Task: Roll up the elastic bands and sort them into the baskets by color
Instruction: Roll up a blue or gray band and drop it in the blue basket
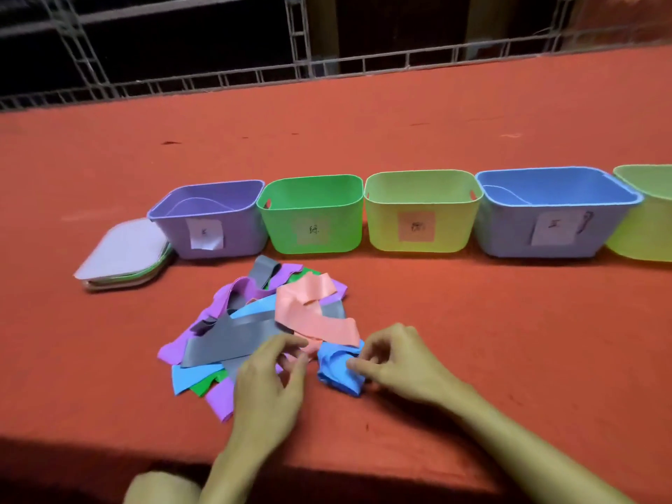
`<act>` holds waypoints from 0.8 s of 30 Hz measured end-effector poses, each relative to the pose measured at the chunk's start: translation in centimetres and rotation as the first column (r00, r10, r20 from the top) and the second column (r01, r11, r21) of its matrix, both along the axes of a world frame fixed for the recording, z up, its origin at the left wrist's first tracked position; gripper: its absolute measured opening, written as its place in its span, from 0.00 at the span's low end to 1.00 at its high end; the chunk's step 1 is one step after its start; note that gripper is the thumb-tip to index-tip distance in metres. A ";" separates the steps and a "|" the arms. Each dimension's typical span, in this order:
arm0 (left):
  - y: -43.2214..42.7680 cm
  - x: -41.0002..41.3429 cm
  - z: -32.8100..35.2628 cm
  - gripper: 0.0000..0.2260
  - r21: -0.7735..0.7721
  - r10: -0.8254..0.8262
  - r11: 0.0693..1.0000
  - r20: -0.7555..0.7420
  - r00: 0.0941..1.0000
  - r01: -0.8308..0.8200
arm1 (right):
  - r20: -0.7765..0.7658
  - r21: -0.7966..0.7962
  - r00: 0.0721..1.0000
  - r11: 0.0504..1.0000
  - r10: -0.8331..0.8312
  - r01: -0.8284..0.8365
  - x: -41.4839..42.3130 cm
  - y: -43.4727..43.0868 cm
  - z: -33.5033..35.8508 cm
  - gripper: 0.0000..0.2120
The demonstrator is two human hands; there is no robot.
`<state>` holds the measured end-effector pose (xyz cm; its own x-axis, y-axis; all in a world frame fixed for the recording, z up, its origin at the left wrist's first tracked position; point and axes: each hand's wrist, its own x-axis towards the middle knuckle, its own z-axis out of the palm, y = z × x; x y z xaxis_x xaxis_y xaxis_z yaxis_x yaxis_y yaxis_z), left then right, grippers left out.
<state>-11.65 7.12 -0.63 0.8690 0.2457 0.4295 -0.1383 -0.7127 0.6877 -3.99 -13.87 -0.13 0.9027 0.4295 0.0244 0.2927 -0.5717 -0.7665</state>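
Observation:
A heap of flat elastic bands (232, 332) in purple, grey, blue, green and pink lies on the red table in front of me. A crumpled blue band (336, 369) sits at the heap's right edge. My right hand (396, 361) pinches that blue band with curled fingers. My left hand (269, 383) rests over the heap's near side, its fingertips curled around the end of a pink band (312, 311). Behind the heap stands a row of baskets: purple (214, 227), green (312, 220), yellow-green (422, 216) and blue (552, 216), each with a paper label.
A fifth, yellow-green basket (647, 220) is cut off at the right edge. A stack of flat lids (125, 254) lies left of the purple basket. The table's far edge meets a metal railing (327, 67). The near table edge runs below my forearms.

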 end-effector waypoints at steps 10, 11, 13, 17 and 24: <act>1.3 1.1 -1.4 0.16 0.050 -0.237 0.970 -0.019 0.971 0.237 | 0.282 -0.192 0.959 0.979 -0.011 0.068 -1.9 1.9 -0.3 0.05; 1.0 1.3 -1.1 0.18 0.070 -0.268 0.961 -0.025 0.963 0.269 | 0.245 -0.104 0.969 0.993 -0.025 0.052 -1.5 1.2 0.2 0.03; 0.3 1.7 0.0 0.27 0.070 -0.357 0.930 -0.045 0.933 0.360 | 0.229 0.010 0.973 1.000 -0.020 0.018 -0.9 -0.1 2.0 0.02; -2.3 3.4 4.2 0.41 0.042 -0.553 0.829 -0.092 0.828 0.558 | 0.198 0.073 0.978 0.994 0.059 -0.075 0.7 -2.3 6.9 0.05; -6.5 7.5 12.1 0.29 -0.591 -0.888 0.394 -0.050 0.456 0.703 | 0.057 0.346 0.987 0.924 0.152 -0.162 2.5 -5.9 14.3 0.06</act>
<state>-4.16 0.60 11.43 0.8035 -0.5742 0.1573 -0.1898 0.0033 0.9818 -1.45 -19.77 14.22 0.8212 0.5253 0.2231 0.3818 -0.2151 -0.8989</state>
